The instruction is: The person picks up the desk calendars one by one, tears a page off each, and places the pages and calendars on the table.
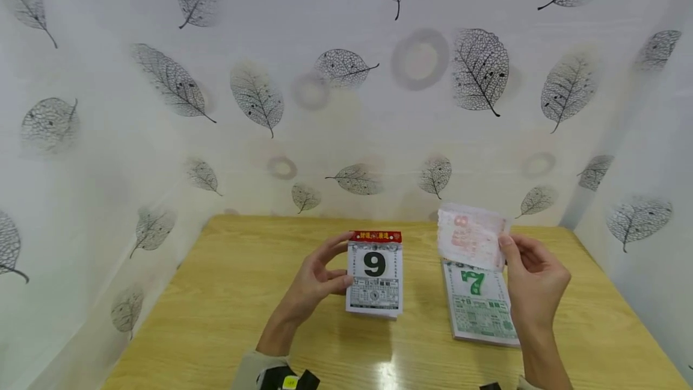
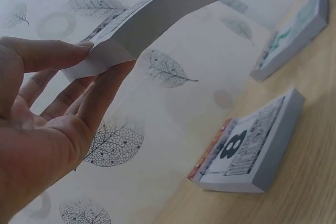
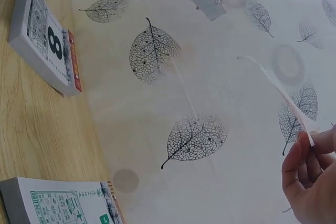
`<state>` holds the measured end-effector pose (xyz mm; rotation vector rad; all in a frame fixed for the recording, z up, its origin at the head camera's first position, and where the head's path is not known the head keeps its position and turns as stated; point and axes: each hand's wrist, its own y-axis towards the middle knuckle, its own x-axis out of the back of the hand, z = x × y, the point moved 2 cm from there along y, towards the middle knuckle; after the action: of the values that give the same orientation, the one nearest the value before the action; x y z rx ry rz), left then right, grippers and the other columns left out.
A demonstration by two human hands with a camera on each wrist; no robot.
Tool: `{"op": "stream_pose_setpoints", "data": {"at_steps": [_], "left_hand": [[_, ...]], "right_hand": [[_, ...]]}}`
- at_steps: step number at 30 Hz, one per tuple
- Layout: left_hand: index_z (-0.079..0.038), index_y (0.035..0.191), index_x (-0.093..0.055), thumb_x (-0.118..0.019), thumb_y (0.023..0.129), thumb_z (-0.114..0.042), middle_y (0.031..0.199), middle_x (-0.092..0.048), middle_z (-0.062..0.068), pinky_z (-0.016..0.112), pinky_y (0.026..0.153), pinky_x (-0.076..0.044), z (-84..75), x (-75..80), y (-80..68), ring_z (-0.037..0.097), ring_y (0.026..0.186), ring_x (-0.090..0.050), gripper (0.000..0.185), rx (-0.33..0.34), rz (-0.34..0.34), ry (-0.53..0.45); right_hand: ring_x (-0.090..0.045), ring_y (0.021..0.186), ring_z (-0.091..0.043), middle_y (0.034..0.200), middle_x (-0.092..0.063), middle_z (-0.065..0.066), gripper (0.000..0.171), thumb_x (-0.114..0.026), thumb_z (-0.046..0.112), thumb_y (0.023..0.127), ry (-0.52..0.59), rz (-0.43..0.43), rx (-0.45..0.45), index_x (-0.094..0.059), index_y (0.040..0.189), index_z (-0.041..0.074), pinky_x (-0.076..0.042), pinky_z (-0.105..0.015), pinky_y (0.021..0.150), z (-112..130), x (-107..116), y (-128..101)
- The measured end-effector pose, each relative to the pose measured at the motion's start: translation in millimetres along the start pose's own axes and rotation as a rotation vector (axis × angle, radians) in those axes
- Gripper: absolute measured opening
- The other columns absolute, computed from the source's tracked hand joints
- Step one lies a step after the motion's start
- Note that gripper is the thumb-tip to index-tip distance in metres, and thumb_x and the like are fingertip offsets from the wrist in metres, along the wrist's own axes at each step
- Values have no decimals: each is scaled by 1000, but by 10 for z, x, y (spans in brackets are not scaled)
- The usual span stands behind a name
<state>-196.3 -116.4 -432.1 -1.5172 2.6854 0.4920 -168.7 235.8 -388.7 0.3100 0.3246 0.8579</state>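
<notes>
- Leaf-print white backdrop [image 1: 346, 107] on three sides w/ grey skeleton leaves and faint rings; light wood-grain table [image 1: 227, 294] below, slightly glossy.
- Calendar blocks: 3 seen in total across the views, all thick rectangular tear-off pads of thin white paper.
- Pad w/ "9" [image 1: 375, 280]: held upright above the table, approx. centre; black "9", red header strip w/ yellow characters, too small to read; fine grid print below the digit.
- Left hand [image 1: 314, 284] grips that pad at its left edge, thumb on the front, fingers behind; wrist view shows the block [image 2: 152, 17] bending a bit in the pinch.
- Pad w/ "7" [image 1: 479, 309]: lies flat on the table, right of centre; green "7", green small print.
- Pad w/ "8" [image 2: 247, 148]: flat on the table, black "8", red-orange header edge; shows in wrist views only, also [image 3: 44, 35].
- Loose sheet [image 1: 470, 236]: 1 thin page, translucent, pink-red print showing through, prob. an "8" but blurred.
- Right hand [image 1: 533, 284] pinches that sheet by its right edge, thumb against fingertips, above the "7" pad.
</notes>
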Motion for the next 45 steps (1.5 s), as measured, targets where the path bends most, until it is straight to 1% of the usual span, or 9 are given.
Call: {"op": "stream_pose_setpoints", "data": {"at_steps": [7, 15, 22, 26, 29, 33, 36, 38, 45], "left_hand": [[-15, 159, -36, -67, 95, 5, 156, -38, 22, 50, 86, -60, 4, 49, -24, 40, 110, -69, 74, 21, -41, 7], [-14, 159, -36, -66, 95, 6, 155, -37, 24, 48, 85, -61, 22, 135, -55, 38, 109, -70, 74, 19, -57, 17], [-13, 159, -37, -66, 94, 6, 155, -38, 24, 44, 83, -62, 54, 244, -72, 33, 102, -72, 73, 20, -89, 41], [-13, 159, -38, -65, 95, 5, 154, -39, 24, 43, 82, -62, 69, 326, -91, 32, 100, -72, 72, 33, -114, 48], [-14, 159, -38, -65, 95, 5, 155, -38, 24, 43, 82, -62, 66, 390, -118, 31, 100, -72, 72, 38, -137, 55], [-14, 159, -38, -64, 95, 4, 155, -38, 24, 43, 83, -62, 69, 467, -171, 32, 102, -71, 71, 52, -171, 63], [-14, 158, -39, -65, 94, 4, 155, -39, 22, 42, 84, -62, 97, 512, -211, 33, 106, -69, 71, 66, -199, 80], [-14, 157, -40, -65, 93, 5, 154, -41, 22, 41, 84, -61, 120, 536, -240, 34, 106, -68, 71, 76, -219, 94], [-13, 158, -40, -61, 92, 9, 152, -42, 25, 40, 79, -62, 197, 731, -431, 27, 95, -70, 72, 114, -280, 124]], "right_hand": [[-66, 70, -8, 85, -75, 1, 18, -76, 2, 91, 16, 19, -8, -73, 100, -13, -54, -11, 64, 0, -44, -21], [-65, 70, -9, 86, -74, 1, 17, -76, 0, 91, 25, 55, -21, -72, 102, -12, -53, -11, 62, -9, -89, -51], [-69, 76, -8, 89, -74, 1, 15, -72, -2, 93, -44, 105, 58, -72, 103, -13, -54, -12, 66, -28, -156, -93], [-70, 77, -8, 91, -74, 0, 13, -72, -1, 93, -70, 155, 91, -73, 103, -10, -55, -12, 66, -62, -235, -175], [-71, 79, -9, 93, -74, -2, 12, -71, -4, 93, -55, 202, 118, -73, 103, -10, -56, -13, 67, -91, -321, -258], [-71, 81, -9, 94, -74, -12, 11, -71, -6, 92, -27, 253, 148, -73, 103, -9, -57, -14, 69, -120, -440, -372], [-71, 80, -9, 94, -74, -16, 10, -71, -4, 93, -42, 279, 174, -74, 102, -7, -57, -15, 69, -130, -515, -448], [-71, 80, -9, 94, -74, -16, 9, -72, -3, 93, -66, 298, 192, -74, 101, -5, -57, -15, 70, -154, -567, -499], [-72, 76, -25, 92, -75, -12, 13, -75, -6, 89, -135, 367, 254, -75, 100, 0, -57, -14, 69, -332, -821, -736]]}}
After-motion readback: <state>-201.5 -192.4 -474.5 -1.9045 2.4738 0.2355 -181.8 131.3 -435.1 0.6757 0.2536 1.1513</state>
